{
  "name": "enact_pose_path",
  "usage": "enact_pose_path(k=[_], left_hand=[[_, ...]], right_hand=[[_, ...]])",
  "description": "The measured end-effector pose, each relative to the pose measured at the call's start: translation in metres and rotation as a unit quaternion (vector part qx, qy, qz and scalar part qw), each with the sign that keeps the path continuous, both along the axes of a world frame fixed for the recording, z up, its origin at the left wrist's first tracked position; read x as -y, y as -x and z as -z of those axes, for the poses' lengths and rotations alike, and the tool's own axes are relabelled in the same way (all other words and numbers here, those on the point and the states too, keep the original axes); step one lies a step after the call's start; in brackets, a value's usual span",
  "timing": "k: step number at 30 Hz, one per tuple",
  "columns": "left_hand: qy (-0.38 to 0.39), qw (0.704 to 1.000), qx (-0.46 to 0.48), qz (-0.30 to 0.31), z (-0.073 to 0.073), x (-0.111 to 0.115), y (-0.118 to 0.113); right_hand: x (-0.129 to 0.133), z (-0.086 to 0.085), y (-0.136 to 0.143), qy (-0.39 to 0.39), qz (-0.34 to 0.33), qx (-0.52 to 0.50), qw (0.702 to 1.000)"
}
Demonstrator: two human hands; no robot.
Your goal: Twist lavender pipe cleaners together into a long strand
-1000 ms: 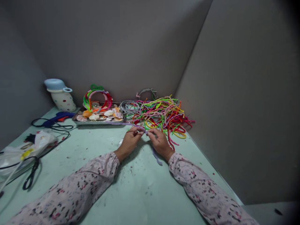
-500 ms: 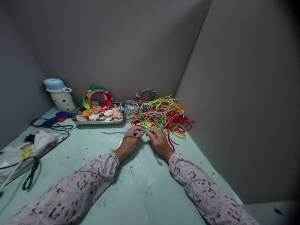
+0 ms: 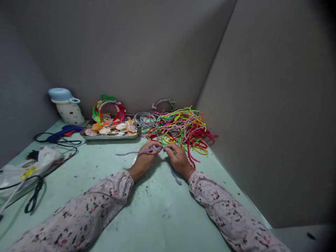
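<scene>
My left hand (image 3: pixel 147 154) pinches a fuzzy purple pipe cleaner (image 3: pixel 128 153), whose loose end reaches out to the left over the table. Close beside it, my right hand (image 3: pixel 179 157) is closed on the same purple strand, fingertips nearly meeting the left ones. A second purple end hangs below the right hand. Just beyond the hands lies a tangled pile of many-coloured pipe cleaners (image 3: pixel 181 126). The exact point where the fingers grip is partly hidden.
A metal tray (image 3: pixel 112 138) of seashells holds several ring-shaped colourful hoops (image 3: pixel 109 110). Grey wire coils (image 3: pixel 145 119) lie right of it. At left are a bottle (image 3: pixel 69 110), a blue glue gun (image 3: pixel 61 133), black cables (image 3: pixel 39 185) and a plastic bag (image 3: pixel 49 157). Grey partitions enclose the table.
The loose left end of the purple pipe cleaner has dipped slightly lower. Both hands stay almost in the same place.
</scene>
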State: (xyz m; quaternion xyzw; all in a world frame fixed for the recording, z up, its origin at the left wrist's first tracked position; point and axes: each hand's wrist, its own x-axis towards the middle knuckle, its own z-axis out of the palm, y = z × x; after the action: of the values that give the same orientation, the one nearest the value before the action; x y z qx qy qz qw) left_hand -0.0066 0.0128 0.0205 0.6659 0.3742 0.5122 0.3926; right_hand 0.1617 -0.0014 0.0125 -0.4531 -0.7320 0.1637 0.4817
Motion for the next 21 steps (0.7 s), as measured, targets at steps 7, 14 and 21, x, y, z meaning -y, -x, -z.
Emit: enact_pose_path(k=[7, 14, 21], left_hand=[[0.014, 0.999, 0.033, 0.021, 0.0032, -0.0021, 0.0000], [0.002, 1.000, 0.027, 0.016, 0.0042, -0.0026, 0.0004], [-0.017, 1.000, 0.017, 0.018, 0.0040, -0.0028, 0.0004]], right_hand=[[0.0005, -0.0001, 0.0005, 0.006, 0.001, -0.003, 1.000], [0.0006, 0.0005, 0.0002, 0.005, 0.000, -0.002, 1.000], [0.0003, 0.0001, 0.0000, 0.007, 0.004, -0.006, 1.000]])
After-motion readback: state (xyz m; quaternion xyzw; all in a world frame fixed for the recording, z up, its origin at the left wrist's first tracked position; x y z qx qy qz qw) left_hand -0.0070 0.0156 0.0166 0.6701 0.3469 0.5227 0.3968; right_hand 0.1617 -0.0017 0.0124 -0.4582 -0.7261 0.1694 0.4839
